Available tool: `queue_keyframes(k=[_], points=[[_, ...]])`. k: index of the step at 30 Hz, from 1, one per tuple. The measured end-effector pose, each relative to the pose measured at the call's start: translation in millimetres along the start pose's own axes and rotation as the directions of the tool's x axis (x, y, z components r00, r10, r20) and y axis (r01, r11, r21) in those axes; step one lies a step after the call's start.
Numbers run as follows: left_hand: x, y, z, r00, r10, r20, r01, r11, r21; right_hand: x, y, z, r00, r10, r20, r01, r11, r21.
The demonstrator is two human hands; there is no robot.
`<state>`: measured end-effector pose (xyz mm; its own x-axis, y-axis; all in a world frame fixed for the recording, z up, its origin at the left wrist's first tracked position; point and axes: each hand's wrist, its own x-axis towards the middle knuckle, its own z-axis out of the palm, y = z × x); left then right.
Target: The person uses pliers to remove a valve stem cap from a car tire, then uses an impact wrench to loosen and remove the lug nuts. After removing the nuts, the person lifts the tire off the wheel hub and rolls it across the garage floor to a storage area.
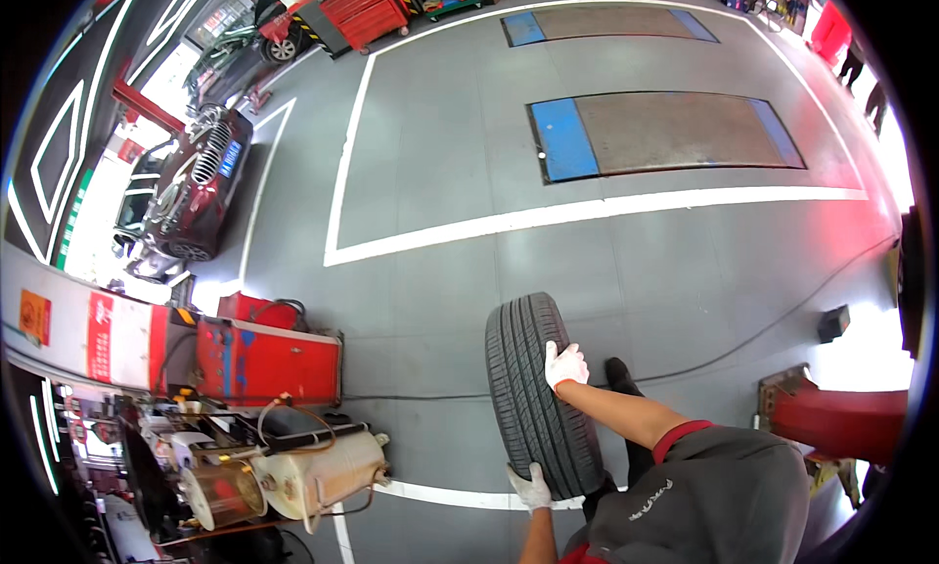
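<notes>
A black car tyre (536, 388) stands on edge in front of my legs, its grooved tread facing up. My right hand (565, 365), in a white glove, grips the upper right edge of the tyre with curled fingers. At the tyre's lower end, my left hand (530, 488), also gloved in white, holds the tread close to the sidewall. Parts of the fingers of both hands are hidden or too small to make out. The tyre's wheel side is mostly turned away, and I cannot tell whether it touches the floor.
A red cabinet machine (269, 363) and equipment with a cream tank (323, 471) stand at the left. A dark cable (743, 339) crosses the grey floor. Red machinery (841, 422) is at the right. Blue-ended floor plates (675, 134) lie ahead; a dark red car (201, 187) is far left.
</notes>
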<state>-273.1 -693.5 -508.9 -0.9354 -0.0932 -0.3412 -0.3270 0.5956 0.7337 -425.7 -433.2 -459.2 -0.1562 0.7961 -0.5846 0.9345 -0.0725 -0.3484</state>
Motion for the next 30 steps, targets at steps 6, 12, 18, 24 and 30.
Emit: queue_keyframes(k=[6,12,18,24,30], points=[[66.9,138.4,55.8,0.965,-0.154,-0.213,0.185,0.974,0.134,61.4,-27.8,-0.4,0.839,-0.515,0.176,0.465,0.846,0.261],[225.1,238.7,69.3,0.924,-0.281,-0.259,0.312,0.946,0.086,88.3,89.0,15.4,0.665,-0.452,0.595,0.268,0.888,0.374],[237.3,293.7,83.6,0.969,-0.157,-0.189,0.202,0.947,0.25,100.2,94.9,27.1,0.655,-0.41,0.634,0.345,0.91,0.232],[224.3,226.6,108.1,0.968,-0.198,-0.155,0.213,0.973,0.088,120.0,-20.2,6.6,0.727,-0.491,0.479,0.486,0.862,0.146],[265.9,213.6,142.6,0.993,-0.101,-0.054,0.096,0.991,-0.094,142.7,-133.2,27.4,0.804,-0.592,0.053,0.593,0.805,-0.004]])
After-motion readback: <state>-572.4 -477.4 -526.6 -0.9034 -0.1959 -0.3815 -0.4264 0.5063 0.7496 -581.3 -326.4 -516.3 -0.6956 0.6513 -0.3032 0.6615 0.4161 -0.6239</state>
